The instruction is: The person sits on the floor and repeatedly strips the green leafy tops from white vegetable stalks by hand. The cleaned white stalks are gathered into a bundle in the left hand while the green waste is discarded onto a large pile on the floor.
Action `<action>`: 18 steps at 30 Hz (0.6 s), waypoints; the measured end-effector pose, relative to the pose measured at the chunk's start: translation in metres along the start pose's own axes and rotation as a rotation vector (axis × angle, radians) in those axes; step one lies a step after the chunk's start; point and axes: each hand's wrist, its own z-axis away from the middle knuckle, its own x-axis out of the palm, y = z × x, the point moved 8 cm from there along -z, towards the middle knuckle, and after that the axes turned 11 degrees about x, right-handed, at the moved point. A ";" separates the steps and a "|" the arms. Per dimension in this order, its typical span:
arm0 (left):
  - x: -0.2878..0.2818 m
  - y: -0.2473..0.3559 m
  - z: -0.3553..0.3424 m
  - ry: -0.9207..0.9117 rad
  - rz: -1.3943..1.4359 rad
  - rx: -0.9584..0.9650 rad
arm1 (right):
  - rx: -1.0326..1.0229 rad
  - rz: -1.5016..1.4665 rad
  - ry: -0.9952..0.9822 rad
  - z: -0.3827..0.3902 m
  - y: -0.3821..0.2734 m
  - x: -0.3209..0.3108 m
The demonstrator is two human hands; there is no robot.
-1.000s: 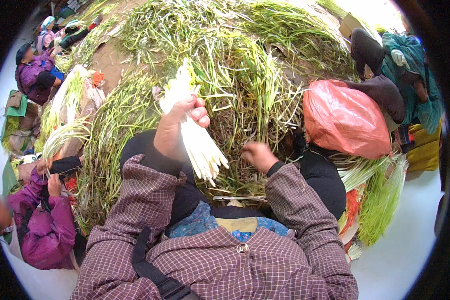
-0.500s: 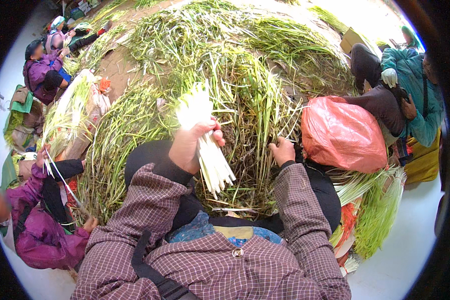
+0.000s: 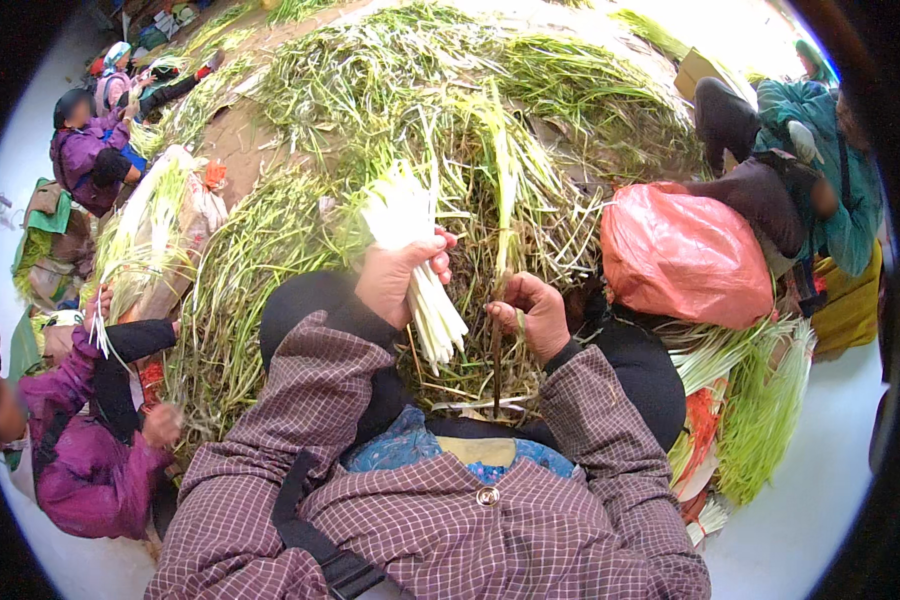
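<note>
My left hand (image 3: 395,280) is closed round a bunch of clean white scallion-like stalks (image 3: 436,322). The bunch leans over the heap, its pale lower ends pointing toward me and its far part washed out by light. Just to the right, my right hand (image 3: 532,315) pinches a single long scallion-like stalk (image 3: 503,180) between thumb and fingers. That stalk has yellow-green leaves on the far side and a brown, dirty lower end (image 3: 496,370) hanging toward my lap. Both hands are above a large heap of green leafy stalks (image 3: 280,290).
A filled pink plastic bag (image 3: 685,255) sits by my right knee, with bundled stalks (image 3: 765,420) beside it. A co-worker in purple (image 3: 100,450) sits close on my left, another in teal (image 3: 840,190) at right. More stalks (image 3: 370,60) spread farther back.
My right hand has moved left and up from the heap, bringing a long stalk with it beside the bunch. My left hand keeps its hold, shifted slightly right.
</note>
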 end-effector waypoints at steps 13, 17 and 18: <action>-0.008 -0.009 0.007 0.026 -0.266 0.022 | -0.240 0.317 -0.119 0.030 -0.026 0.043; -0.005 -0.015 0.009 0.027 -0.308 0.014 | -0.152 0.112 0.073 0.017 -0.036 0.028; -0.004 -0.018 0.010 0.026 -0.315 0.010 | -0.083 0.038 0.133 0.010 -0.037 0.023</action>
